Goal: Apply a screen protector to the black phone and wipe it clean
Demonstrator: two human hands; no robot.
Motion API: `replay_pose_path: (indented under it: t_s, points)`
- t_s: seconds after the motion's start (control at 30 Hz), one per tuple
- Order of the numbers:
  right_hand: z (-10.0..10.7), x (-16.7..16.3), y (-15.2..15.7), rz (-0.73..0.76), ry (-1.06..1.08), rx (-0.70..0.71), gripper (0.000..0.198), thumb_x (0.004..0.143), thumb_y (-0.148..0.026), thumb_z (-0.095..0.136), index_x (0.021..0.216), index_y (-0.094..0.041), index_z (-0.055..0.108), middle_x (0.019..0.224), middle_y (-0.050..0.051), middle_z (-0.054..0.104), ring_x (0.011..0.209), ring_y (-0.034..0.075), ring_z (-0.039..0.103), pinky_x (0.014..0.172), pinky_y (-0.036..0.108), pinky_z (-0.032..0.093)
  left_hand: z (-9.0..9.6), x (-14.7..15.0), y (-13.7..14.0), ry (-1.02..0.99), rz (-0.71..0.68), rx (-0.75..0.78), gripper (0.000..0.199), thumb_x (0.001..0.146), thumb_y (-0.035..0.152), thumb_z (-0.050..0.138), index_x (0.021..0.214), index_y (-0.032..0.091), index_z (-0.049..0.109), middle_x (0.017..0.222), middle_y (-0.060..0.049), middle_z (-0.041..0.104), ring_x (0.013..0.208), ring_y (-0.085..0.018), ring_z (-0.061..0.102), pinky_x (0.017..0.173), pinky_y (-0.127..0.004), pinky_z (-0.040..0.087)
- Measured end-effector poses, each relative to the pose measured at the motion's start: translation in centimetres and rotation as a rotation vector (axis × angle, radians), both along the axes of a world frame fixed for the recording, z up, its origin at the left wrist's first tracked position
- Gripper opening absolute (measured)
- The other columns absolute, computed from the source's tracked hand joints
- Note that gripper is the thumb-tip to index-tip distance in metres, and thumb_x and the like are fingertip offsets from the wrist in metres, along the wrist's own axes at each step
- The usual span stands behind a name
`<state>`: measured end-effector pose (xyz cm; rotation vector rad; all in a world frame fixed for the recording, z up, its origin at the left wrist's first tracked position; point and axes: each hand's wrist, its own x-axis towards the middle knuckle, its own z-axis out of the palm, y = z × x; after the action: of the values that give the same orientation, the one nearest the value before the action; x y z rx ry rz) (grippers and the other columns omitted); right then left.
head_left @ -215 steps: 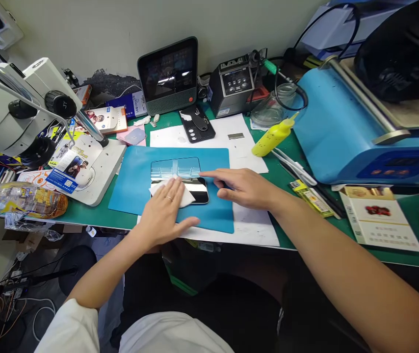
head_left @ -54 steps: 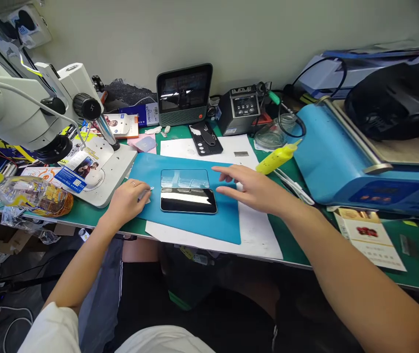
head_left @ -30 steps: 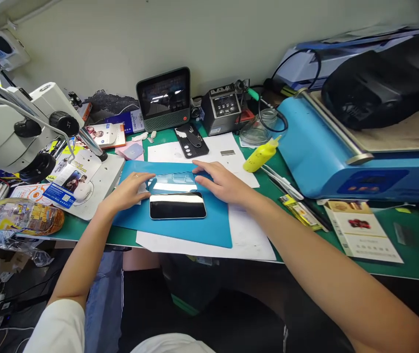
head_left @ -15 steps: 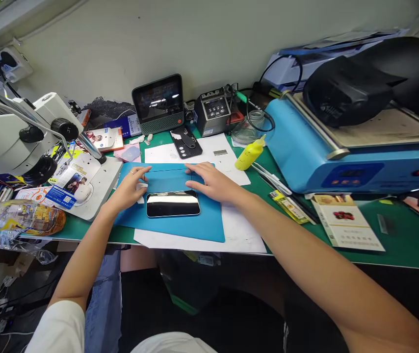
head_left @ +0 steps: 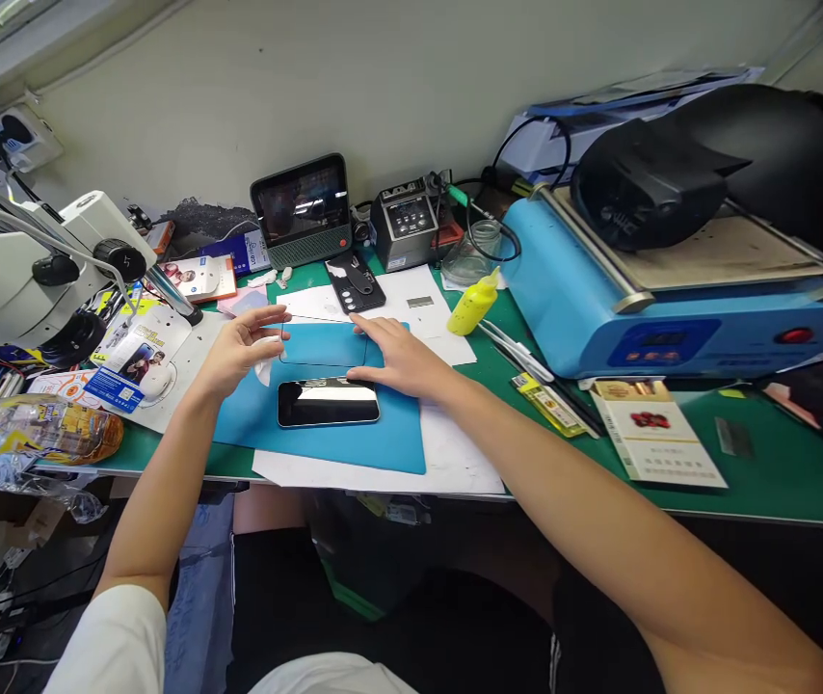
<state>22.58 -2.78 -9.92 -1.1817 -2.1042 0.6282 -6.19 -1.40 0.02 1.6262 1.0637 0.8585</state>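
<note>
Between my two hands is a clear glass panel with a thin dark border [head_left: 321, 345], held by its short edges above the blue mat [head_left: 354, 456]. My left hand [head_left: 234, 355] grips the left edge with thumb and fingers, and a crumpled white tissue [head_left: 264, 371] is tucked in the same hand. On the right edge, the thumb and fingers of my right hand [head_left: 408, 364] close on the panel. Just below the panel, a smartphone [head_left: 329, 405] lies face up on the mat, its dark glossy screen catching a bright reflection.
A microscope [head_left: 57, 280] and a plastic bottle [head_left: 42, 427] stand left. Behind are a display [head_left: 303, 207], a phone back cover [head_left: 355, 281] and a soldering station [head_left: 404, 226]. To the right sit a yellow squeeze bottle [head_left: 473, 304], a blue heating machine [head_left: 585, 323] and a cigarette pack [head_left: 661, 434].
My left hand has risen slightly with the glass panel, and its fingers have shifted on the edge. More tissue shows below it. The whole view has moved a little; the phone stays in place.
</note>
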Motion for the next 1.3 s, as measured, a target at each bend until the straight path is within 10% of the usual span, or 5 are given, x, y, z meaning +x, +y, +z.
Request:
replay_pose_path:
  t_s: [0.43, 0.83, 1.3]
  points:
    - [0.6, -0.8, -0.7, -0.150, 0.010, 0.256, 0.073, 0.091, -0.045, 0.069, 0.157, -0.025, 0.043, 0.137, 0.014, 0.060, 0.128, 0.036, 0.056, 0.111, 0.058, 0.048, 0.1, -0.1, -0.3, -0.111, 0.123, -0.064, 0.055, 0.067, 0.033, 0.092, 0.116, 0.020, 0.074, 0.127, -0.010, 0.074, 0.112, -0.028, 0.073, 0.091, -0.038, 0.062]
    - [1.3, 0.6, -1.0, -0.109, 0.035, 0.288, 0.062, 0.094, -0.048, 0.064, 0.152, -0.028, 0.055, 0.131, 0.013, 0.063, 0.122, 0.034, 0.058, 0.109, 0.057, 0.049, -3.7, -2.7, -0.4, 0.378, 0.199, 0.243, 0.041, 0.089, 0.044, 0.071, 0.121, 0.019, 0.073, 0.128, -0.012, 0.073, 0.122, -0.030, 0.067, 0.113, -0.048, 0.047]
    - [2.1, 0.6, -1.8, 0.133, 0.022, 0.228, 0.051, 0.093, -0.048, 0.067, 0.141, -0.032, 0.067, 0.132, 0.012, 0.063, 0.126, 0.034, 0.058, 0.108, 0.057, 0.051, -3.6, -2.9, -3.4, 0.432, -0.112, 0.316, 0.106, 0.085, 0.053, 0.079, 0.168, 0.031, 0.018, 0.166, -0.013, 0.040, 0.148, -0.035, 0.045, 0.121, -0.050, 0.037]
